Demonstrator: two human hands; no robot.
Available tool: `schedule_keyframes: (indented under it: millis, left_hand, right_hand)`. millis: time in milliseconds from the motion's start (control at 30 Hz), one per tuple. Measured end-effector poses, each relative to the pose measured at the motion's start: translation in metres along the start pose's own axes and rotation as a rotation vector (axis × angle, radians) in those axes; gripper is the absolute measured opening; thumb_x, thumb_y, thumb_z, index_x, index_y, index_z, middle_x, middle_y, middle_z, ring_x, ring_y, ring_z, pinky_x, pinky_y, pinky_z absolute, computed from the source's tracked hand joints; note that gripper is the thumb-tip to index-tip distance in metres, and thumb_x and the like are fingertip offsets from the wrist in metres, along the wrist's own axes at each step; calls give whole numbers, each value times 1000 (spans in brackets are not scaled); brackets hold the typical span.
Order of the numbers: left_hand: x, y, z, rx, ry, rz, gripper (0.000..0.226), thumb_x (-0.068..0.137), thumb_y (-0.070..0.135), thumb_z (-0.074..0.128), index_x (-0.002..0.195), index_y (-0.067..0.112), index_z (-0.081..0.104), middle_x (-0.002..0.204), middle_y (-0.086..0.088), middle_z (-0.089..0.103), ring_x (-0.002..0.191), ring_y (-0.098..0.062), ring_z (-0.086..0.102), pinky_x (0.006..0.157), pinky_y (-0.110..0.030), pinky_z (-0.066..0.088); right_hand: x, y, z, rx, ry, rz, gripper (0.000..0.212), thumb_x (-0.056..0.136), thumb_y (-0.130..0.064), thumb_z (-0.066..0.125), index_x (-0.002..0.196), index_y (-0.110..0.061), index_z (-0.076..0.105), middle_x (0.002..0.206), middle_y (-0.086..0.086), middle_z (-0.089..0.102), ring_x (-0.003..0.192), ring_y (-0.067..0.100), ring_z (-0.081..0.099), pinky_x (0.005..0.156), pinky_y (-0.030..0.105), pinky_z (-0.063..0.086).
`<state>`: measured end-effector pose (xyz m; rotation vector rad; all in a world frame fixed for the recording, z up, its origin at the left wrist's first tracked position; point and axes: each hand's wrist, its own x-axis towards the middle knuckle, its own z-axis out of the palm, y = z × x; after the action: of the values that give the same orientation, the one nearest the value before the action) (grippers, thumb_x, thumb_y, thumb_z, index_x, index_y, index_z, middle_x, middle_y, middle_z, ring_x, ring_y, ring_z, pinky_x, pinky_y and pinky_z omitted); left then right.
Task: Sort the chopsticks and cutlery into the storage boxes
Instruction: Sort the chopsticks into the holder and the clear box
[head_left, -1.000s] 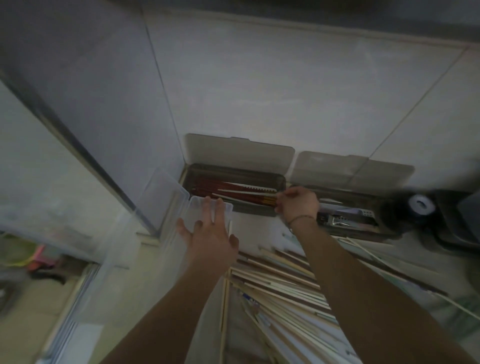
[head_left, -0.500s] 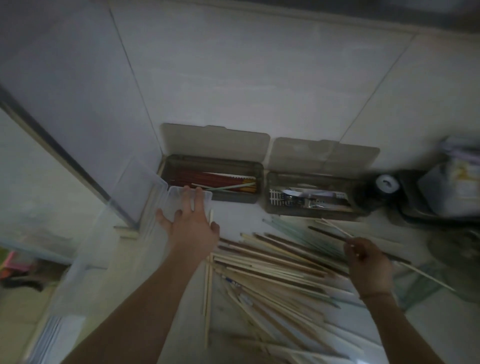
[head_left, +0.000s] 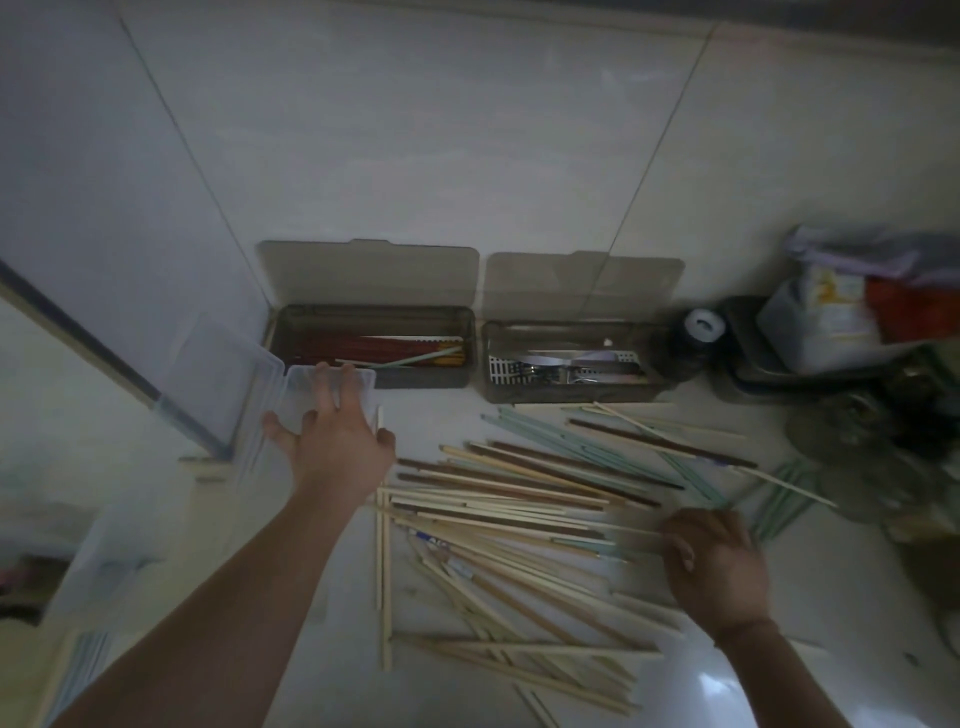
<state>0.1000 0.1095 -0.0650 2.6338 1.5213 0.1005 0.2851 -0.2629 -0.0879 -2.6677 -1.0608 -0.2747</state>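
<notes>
**Our hands over the chopstick pile**

Our right hand (head_left: 719, 564) sits at the right edge of the chopstick pile (head_left: 519, 514), fingers curled down onto the sticks; motion blur keeps us from telling whether it grips any. Our left hand (head_left: 332, 441) lies spread and flat on the clear box (head_left: 291, 395), just left of the pile. The pile fans across the white counter (head_left: 467, 691): pale wooden sticks, several dark brown ones and some light green ones, crossing at many angles. Against the wall stand 2 grey storage boxes with lids up. The left storage box (head_left: 374, 338) holds red chopsticks and 1 pale one; the right storage box (head_left: 571, 364) holds metal cutlery
</notes>
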Motion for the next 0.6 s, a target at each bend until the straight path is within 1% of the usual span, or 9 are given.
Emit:
schedule_keyframes:
  millis: [67,133,300,367,433,500,533,600]
  left_hand:
    - [0,0,0,-1,1,4,87,77,49,60,148,26,15,158,-6,9,115,-33,56,107,-66,9]
    - [-1,0,0,-2,-1,2,87,77,49,59,148,26,15,158,-6,8,115,-33,56,107,-66,9]
    - [0,1,0,-6,1,8,87,77,49,60,147,27,14,157,-5,8,114,-33,56,107,-66,9]
    - [1,-1,0,-1,2,6,87,77,50,60,147,27,14,158,-4,8,114,-33,56,107,-66,9]
    - [1,-1,0,-7,2,5,87,77,49,59,148,26,14,158,-4,9,115,-32,55,107,-66,9]
    - [1,0,0,-6,1,5,88,77,50,59,148,26,14,158,-4,8,116,-31,54,107,-67,9]
    - [1,0,0,1,2,5,88,77,51,59,148,27,13,158,-4,8,117,-31,54,108,-67,9]
    - [1,0,-1,5,-1,0,89,77,51,59,148,27,12,158,-4,7,117,-30,54,108,-67,8]
  right_hand:
    - [-12,3,-3,-51,-10,6,30,69,-39,48,76,-26,74,90,-3,69,86,35,58,73,39,45]
    - [-20,5,-4,-89,-36,-8,29,70,-42,49,76,-27,73,92,-4,69,88,35,56,72,38,43]
    - [-22,7,-4,-86,-41,57,33,77,-41,47,76,-21,73,91,1,70,88,38,57,69,40,44]
    - [-18,4,-8,-45,-40,85,34,81,-39,46,80,-19,73,93,2,70,90,39,58,70,40,44]
    - [-9,0,-12,41,-8,90,34,86,-37,46,83,-15,72,92,4,70,87,37,60,71,40,46]
    - [7,-11,-16,185,2,110,34,89,-35,46,88,-12,71,89,6,70,79,34,64,69,33,47]
    - [17,-20,-18,241,2,121,30,90,-31,48,90,-10,70,89,8,70,75,32,66,68,30,46]
    - [40,-43,-17,314,2,115,21,92,-23,52,93,-10,69,89,8,70,72,30,66,67,28,44]
